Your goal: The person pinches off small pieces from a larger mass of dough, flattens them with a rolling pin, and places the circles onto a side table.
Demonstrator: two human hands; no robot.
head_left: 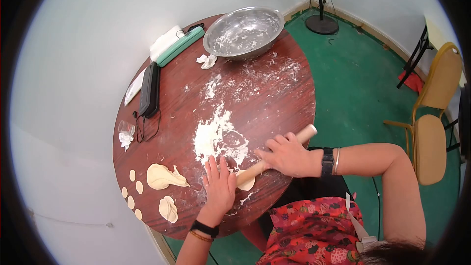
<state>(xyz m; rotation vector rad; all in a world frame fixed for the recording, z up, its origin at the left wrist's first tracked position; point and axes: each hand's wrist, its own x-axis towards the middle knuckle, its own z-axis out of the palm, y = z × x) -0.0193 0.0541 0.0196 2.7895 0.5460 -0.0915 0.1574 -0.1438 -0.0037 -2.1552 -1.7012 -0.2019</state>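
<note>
In the head view, we have both hands at a wooden rolling pin (251,172) slanting over a flat piece of dough (247,184) on the round table (181,105). Our right hand (290,158) holds the pin, fingers bent over it, with the far end sticking out past them. Our left hand (220,186) is opened out, its fingers stretched forward beside the pin's other end; how firmly it touches the wood, we cannot tell.

The main risk, as we judge it, is uneven pressure. If our right hand bears down harder than our left, the pin could tip or skid, leaving the dough thick on one side and thin on the other. Much of the piece is hidden under the pin, so a fold or tear there could go unseen.

Sticking is the next worry. The thick flour (208,140) lies mostly ahead of our hands, with only thin smears close to the dough; a poorly dusted patch could grip the dough and stretch it. The stacked pieces (168,209) to our left overlap, so their soft faces might cling together. Our left forearm is near enough that a wide swing could brush them.

The small rounds (140,187) lie near the table's edge, where a knock could push one off. The large dough lump (161,176) sits bare beside them and may dry on top if left uncovered.
</note>
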